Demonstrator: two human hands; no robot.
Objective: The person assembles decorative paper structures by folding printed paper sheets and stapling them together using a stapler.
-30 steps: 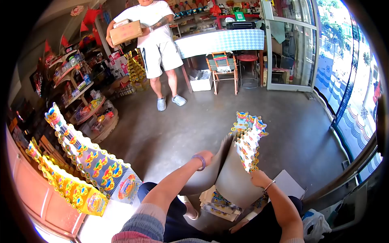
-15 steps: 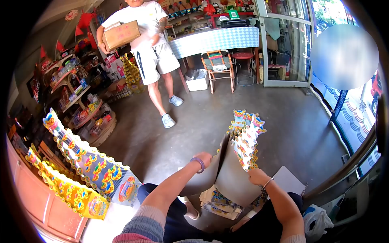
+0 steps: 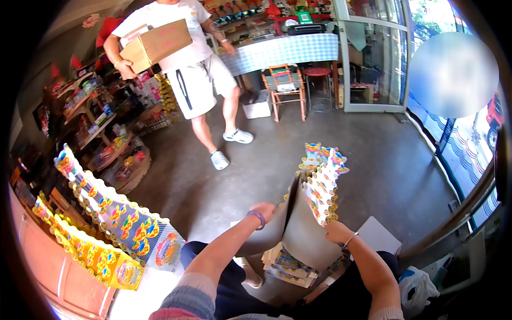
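Between my knees stands a large grey folded sheet (image 3: 309,234), with patterned, scalloped strips (image 3: 321,186) along its far right edge. My left hand (image 3: 263,212), a purple bangle at its wrist, is closed at the sheet's left panel; its fingertips are partly hidden. At the lower end of the patterned strip, my right hand (image 3: 337,233) is closed on the sheet's right edge. Beneath the sheet lies a stack of printed card pieces (image 3: 288,269). To the left stand a silver patterned folded piece (image 3: 128,221) and a yellow one (image 3: 90,248).
A person (image 3: 186,58) carrying a cardboard box (image 3: 157,45) stands on the floor ahead. Behind are a table with a checked cloth (image 3: 282,53), a chair (image 3: 285,88) and a red stool (image 3: 319,72). Shelves (image 3: 101,122) stand left; a white plastic bag (image 3: 418,288) lies lower right.
The person with the box has stepped closer and lowered one arm from the box. My hands hold nearly the same place on the grey sheet; the view has shifted slightly.
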